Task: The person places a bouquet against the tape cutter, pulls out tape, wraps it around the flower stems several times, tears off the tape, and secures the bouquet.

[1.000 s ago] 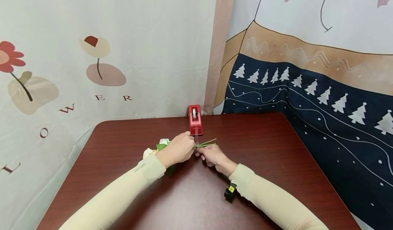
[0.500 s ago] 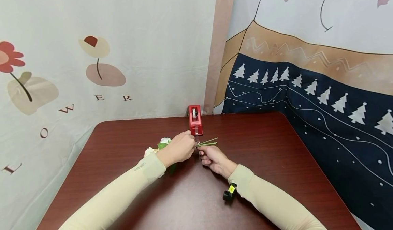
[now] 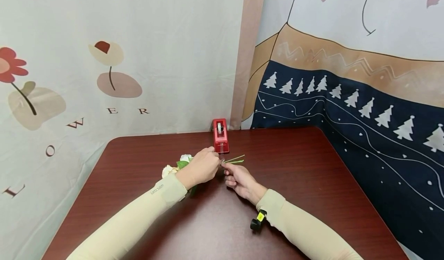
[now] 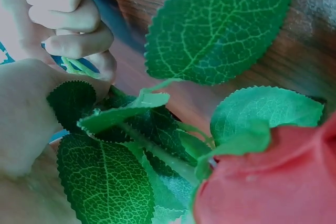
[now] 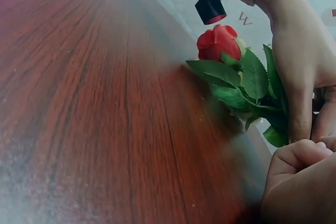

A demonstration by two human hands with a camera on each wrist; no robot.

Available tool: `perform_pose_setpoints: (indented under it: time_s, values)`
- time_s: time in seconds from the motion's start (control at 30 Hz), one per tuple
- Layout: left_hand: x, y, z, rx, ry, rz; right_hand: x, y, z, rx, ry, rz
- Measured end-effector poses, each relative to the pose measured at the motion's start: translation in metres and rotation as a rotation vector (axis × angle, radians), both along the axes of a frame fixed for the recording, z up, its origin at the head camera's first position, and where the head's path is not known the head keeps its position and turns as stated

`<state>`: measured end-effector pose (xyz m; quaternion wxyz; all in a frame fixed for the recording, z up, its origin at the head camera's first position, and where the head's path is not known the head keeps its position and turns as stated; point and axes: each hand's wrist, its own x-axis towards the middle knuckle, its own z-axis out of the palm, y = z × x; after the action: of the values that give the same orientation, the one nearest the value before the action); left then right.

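Observation:
My left hand grips a bunch of artificial flowers by the stems. A red rose and green leaves stick out past it in the left wrist view; a white flower shows beyond the forearm in the head view. Bare green stem ends poke out to the right between both hands. My right hand pinches at these stems, thumb and index fingertip close against the left hand. A strip of clear tape runs from the red tape dispenser down to the stems. The fingertips hide where tape and stems meet.
The dispenser stands at the far edge of the dark red wooden table, near the printed curtain. A black wrist camera hangs beneath the right sleeve. A navy cloth with white trees borders the table's right side.
My right hand has turned slightly, its wrist drifting a little left and down while the fingertips stay at the stems. The stem ends have shifted slightly; the left hand is nearly still.

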<state>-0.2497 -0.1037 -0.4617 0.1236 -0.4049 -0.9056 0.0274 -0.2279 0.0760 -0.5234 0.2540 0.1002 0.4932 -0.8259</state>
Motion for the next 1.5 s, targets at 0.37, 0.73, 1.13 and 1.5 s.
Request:
perform_pose_setpoints:
  time_s: [0.37,0.73,1.13,1.5]
  values:
    - [-0.005,-0.002,0.0,-0.002,-0.015,0.012,-0.008,0.013,-0.001,-0.053,0.003,0.163]
    - [-0.005,-0.005,-0.003,0.021,0.0,-0.008,-0.022,0.029,-0.007,-0.066,0.05,0.255]
    - [-0.006,-0.005,-0.004,0.002,0.049,-0.054,-0.041,0.066,-0.01,0.038,0.202,0.456]
    - [-0.008,-0.009,-0.005,-0.041,0.238,-0.128,-0.084,0.075,0.044,0.725,0.576,0.656]
